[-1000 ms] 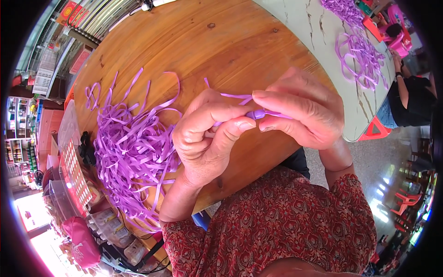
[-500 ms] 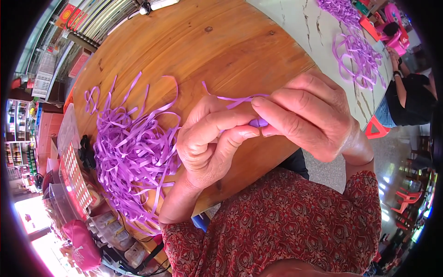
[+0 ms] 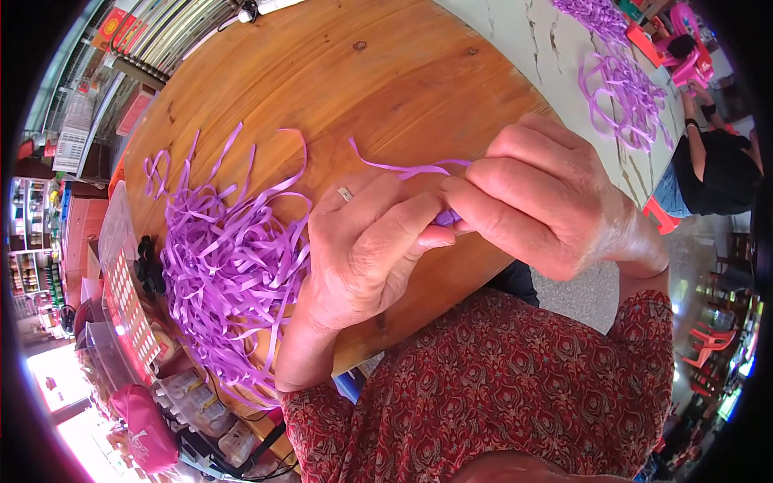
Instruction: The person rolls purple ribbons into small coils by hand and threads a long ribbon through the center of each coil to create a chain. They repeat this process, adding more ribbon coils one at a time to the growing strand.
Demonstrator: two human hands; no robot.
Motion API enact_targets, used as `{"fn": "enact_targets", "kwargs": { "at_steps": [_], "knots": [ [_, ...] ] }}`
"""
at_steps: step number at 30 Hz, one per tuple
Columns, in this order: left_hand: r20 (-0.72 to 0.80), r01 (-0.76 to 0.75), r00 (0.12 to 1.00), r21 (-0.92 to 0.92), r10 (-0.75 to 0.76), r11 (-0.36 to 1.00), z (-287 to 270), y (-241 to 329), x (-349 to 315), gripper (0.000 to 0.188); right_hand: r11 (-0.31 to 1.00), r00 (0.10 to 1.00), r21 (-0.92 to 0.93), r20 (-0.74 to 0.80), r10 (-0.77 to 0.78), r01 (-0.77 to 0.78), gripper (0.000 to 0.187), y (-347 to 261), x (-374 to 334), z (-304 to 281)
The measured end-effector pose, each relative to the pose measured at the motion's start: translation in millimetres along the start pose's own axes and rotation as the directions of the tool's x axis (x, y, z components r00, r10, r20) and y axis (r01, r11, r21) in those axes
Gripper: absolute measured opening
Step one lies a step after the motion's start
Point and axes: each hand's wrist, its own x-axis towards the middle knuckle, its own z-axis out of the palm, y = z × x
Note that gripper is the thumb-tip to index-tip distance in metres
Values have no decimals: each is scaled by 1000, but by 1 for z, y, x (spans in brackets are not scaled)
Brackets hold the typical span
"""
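Both hands meet over the wooden table, pinching one purple ribbon (image 3: 411,171). Its loose end curls out beyond the fingers, and a small folded or wound part shows between the fingertips. My left hand (image 3: 366,241), with a ring on one finger, grips that part between thumb and forefinger. My right hand (image 3: 539,201) holds the ribbon from the other side, its fingers curled and touching the left fingertips. How the ribbon is folded is hidden by the fingers. A big tangled heap of purple ribbons (image 3: 229,274) lies left of my left hand.
The wooden table (image 3: 322,80) adjoins a white marbled table (image 3: 515,32) holding more purple ribbons (image 3: 624,101). Another person (image 3: 721,169) sits beyond it at the right. A clear plastic case (image 3: 129,282) and a pink bag (image 3: 145,427) stand along the left edge.
My left hand has rolled over, showing more of its back and the ring. My right hand's fingers have curled in more. Both still hold the ribbon.
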Motion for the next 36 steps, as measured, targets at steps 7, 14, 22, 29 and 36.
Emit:
{"fn": "enact_targets", "kwargs": {
  "at_steps": [7, 14, 22, 29, 36],
  "knots": [
    [25, -105, 994, 5, 105, 994, 12, -8, -8, 25, 992, 986, 70, 125, -109, 101, 35, 4, 2, -11],
    [9, -234, 972, 7, 234, 972, 13, -4, -8, 29, 956, 986, 289, 138, -95, 51, 30, 3, -4, -8],
    [-22, -275, 961, -7, 275, 961, 18, -8, -13, 31, 872, 969, 468, 247, 30, -146, 26, -3, -5, -7],
    [21, -247, 969, 72, 246, 966, 21, -10, -9, 27, 737, 927, 584, 339, 158, -340, 21, 5, -13, -2],
    [62, 149, 988, -208, -139, 967, 15, -23, -7, 47, 97, 607, 621, 701, 374, -777, 19, 20, -13, 0]
  ]
}}
